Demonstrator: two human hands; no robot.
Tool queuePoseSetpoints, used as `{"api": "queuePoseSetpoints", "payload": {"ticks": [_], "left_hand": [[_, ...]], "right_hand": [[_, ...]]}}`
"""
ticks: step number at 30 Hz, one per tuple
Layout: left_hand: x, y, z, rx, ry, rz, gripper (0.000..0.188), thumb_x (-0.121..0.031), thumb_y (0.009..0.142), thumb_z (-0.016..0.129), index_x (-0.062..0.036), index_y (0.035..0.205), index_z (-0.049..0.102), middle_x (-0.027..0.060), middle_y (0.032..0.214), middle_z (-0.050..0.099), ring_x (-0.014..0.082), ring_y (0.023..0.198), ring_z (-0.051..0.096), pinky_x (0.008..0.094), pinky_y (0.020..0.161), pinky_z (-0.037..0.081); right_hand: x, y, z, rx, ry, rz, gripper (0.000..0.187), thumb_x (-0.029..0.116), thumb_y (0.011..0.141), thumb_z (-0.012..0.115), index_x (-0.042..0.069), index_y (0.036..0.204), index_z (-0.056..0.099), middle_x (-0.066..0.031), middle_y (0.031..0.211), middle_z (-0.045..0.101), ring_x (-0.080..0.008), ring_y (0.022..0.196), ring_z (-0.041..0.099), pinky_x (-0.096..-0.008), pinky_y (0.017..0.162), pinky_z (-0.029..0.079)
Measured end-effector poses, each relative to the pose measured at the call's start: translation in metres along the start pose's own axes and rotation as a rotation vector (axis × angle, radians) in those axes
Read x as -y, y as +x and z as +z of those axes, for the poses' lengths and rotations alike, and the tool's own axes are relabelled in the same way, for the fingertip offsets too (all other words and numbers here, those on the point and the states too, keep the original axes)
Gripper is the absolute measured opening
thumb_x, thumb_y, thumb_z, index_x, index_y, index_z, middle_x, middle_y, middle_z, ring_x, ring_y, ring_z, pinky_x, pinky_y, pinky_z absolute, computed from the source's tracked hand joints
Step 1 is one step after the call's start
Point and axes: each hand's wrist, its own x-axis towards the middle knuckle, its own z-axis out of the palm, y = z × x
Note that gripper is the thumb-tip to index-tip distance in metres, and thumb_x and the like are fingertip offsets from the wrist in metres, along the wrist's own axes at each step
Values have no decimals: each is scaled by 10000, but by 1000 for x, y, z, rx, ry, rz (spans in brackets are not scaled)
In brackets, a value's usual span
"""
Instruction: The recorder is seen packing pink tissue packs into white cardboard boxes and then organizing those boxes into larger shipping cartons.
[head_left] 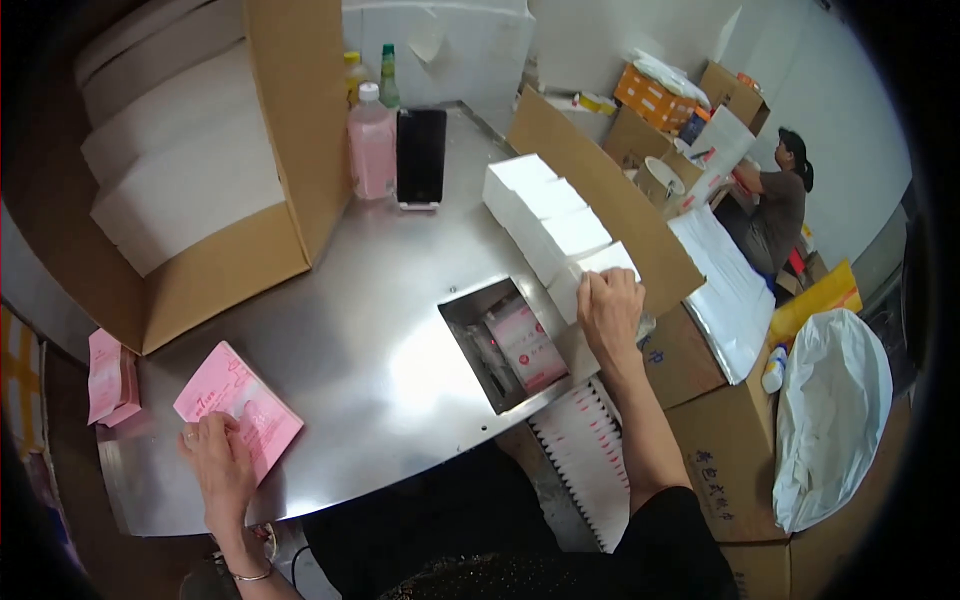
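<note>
On the left part of the metal table lies a flat stack of pink printed plastic bags (262,418). My left hand (218,462) rests on its near-left side, fingers bent and closed at the top bag, whose middle looks wrinkled and shiny. To the right, a row of white folded tissue stacks (548,218) runs along the table's edge. My right hand (611,308) is closed on the nearest tissue stack (607,260), fingertips at its upper edge. Between the hands, a square opening in the table (462,345) holds a pink printed pack (527,345).
An open cardboard box (225,255) with white tissue stacks stands back left. A smaller pink stack (112,378) sits at the left edge. A pink-liquid bottle (372,150) and a phone (420,155) stand behind. Cartons (725,450) and a white bag (835,420) are right; a person (780,205) sits beyond.
</note>
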Motion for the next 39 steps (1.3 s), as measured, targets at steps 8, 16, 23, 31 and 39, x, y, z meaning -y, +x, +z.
{"api": "queuePoseSetpoints", "payload": {"ticks": [8,16,23,31,39], "left_hand": [[-120,0,20,122,-496,456,370,44,808,564,15,1178,572,207,1001,568,389,934,528,471,826,413],[-151,-10,59,91,-475,493,213,20,811,620,-9,1022,603,167,970,547,333,874,525,432,772,412],[-148,-9,55,155,-505,555,637,-223,627,814,-29,1199,612,257,1405,483,420,1255,500,481,897,430],[-173,-2,48,12,-187,425,647,-415,728,738,-132,1293,602,238,1529,372,445,1336,394,545,983,345],[-167,-8,46,196,-129,326,644,-527,790,716,-155,1307,623,171,1099,543,345,985,521,471,752,374]], "right_hand": [[-3,-6,-3,-17,221,70,134,144,890,628,33,906,702,-112,930,627,-291,944,571,-441,797,415],[-7,-7,-7,-81,280,77,235,50,817,618,51,1029,720,-132,984,649,-311,973,591,-442,836,432],[144,-91,-61,76,587,-739,377,136,798,617,-7,1146,637,-146,1062,632,-325,890,641,-619,997,426],[175,-59,-39,470,535,-615,204,123,762,636,7,929,631,-179,853,622,-333,825,644,-612,1006,409],[23,-2,-24,-192,-43,-127,220,94,841,666,-2,1038,648,-131,960,601,-304,898,592,-449,763,443]]}}
